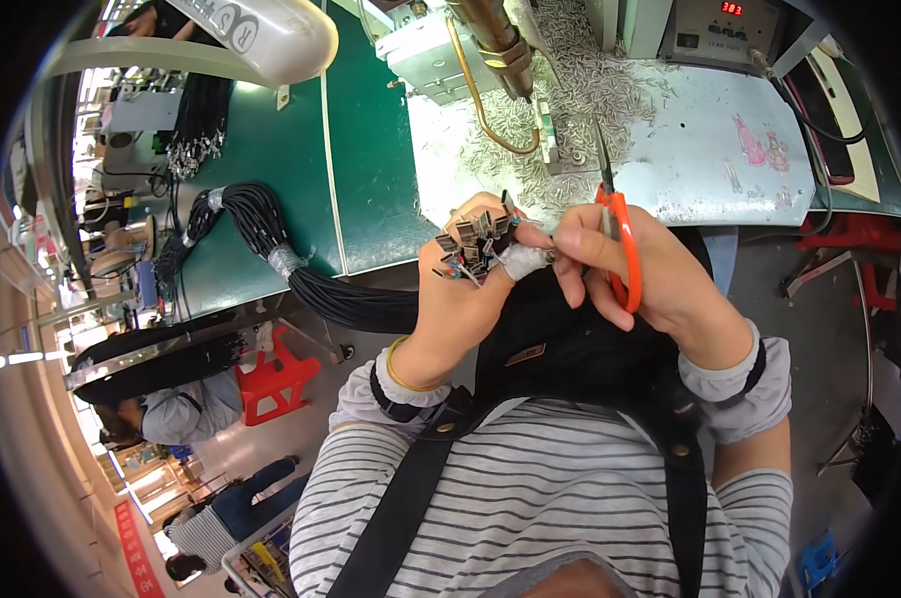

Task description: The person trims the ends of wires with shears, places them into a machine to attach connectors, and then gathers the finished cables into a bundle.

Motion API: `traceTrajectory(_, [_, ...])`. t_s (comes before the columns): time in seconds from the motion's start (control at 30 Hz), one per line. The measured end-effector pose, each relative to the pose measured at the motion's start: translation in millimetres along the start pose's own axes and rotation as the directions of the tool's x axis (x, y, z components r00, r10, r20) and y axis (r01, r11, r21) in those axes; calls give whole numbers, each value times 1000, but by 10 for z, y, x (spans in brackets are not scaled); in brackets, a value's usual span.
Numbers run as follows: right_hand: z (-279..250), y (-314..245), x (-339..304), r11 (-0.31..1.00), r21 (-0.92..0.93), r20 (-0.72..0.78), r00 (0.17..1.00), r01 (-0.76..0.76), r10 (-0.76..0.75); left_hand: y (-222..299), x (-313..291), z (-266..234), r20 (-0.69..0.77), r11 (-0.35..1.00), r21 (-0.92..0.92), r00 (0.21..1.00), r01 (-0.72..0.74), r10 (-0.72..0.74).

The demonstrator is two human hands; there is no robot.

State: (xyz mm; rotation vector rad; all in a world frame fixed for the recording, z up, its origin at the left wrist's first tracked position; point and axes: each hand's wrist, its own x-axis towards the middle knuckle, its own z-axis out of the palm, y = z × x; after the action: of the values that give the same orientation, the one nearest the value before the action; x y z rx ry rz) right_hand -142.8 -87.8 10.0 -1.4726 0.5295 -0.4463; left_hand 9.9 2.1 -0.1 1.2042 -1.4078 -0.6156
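My left hand is closed round several small metal connectors on cable ends, which stick up between its fingers. White wrapping covers one of its digits. A thick bundle of black cables runs from the green table to this hand. My right hand carries orange-handled scissors, a handle loop round its fingers and the dark blades pointing up and away from me. Its thumb and fingertips meet the left fingertips at the wrapped digit; whatever they pinch there is too small to make out.
Beyond my hands stands a machine with a metal press head and a bent copper tube. Many small silvery pieces cover the pale work plate. A control box sits at the back right. A white lamp hangs upper left.
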Motion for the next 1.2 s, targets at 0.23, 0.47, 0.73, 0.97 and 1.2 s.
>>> traceTrajectory(0.23, [10, 114, -31, 41, -921, 259, 686, 388, -680, 191, 101, -121, 439, 185, -684, 600, 706, -669])
traceTrajectory(0.47, [-63, 51, -18, -28, -897, 334, 636, 440, -696, 222, 78, -39, 139, 519, -483, 646, 706, -750])
traceTrajectory(0.73, [-77, 196, -10, 89, -865, 212, 520, 493, -828, 203, 82, -91, 261, 398, -566, 615, 722, -744])
traceTrajectory(0.97, [81, 209, -53, 200, -910, 49, 575, 363, -817, 132, 19, 31, 79, 663, -471, 777, 582, -625])
traceTrajectory(1.2, [236, 180, -73, 787, -516, -302, 788, 338, -536, 47, 1, 65, -95, 962, 249, 985, -113, 141])
